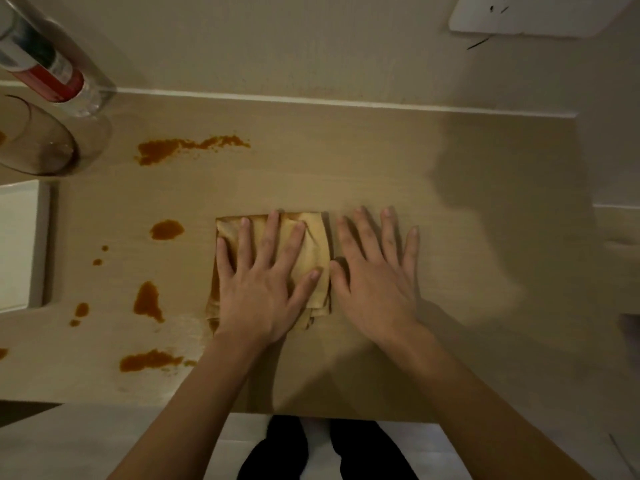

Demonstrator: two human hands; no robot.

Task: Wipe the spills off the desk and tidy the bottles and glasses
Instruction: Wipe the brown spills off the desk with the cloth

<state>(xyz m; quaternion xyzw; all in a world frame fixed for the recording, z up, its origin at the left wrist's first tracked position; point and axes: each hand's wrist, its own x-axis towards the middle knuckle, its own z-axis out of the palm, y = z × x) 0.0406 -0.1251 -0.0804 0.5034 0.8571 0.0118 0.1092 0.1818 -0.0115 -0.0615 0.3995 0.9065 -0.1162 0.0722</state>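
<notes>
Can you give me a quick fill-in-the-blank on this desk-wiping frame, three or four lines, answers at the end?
1. The left hand presses flat on a folded yellow ____.
2. The right hand lies flat on the bare ____, beside the cloth.
3. The orange spills all lie to the ____ of the cloth.
4. A clear bottle with a red label stands at the far-left corner, next to a ____.

Missing words: cloth; desk; left; glass

The left hand hides much of the cloth. At ten o'clock, the bottle and glass are cut off by the picture's edge.
</notes>
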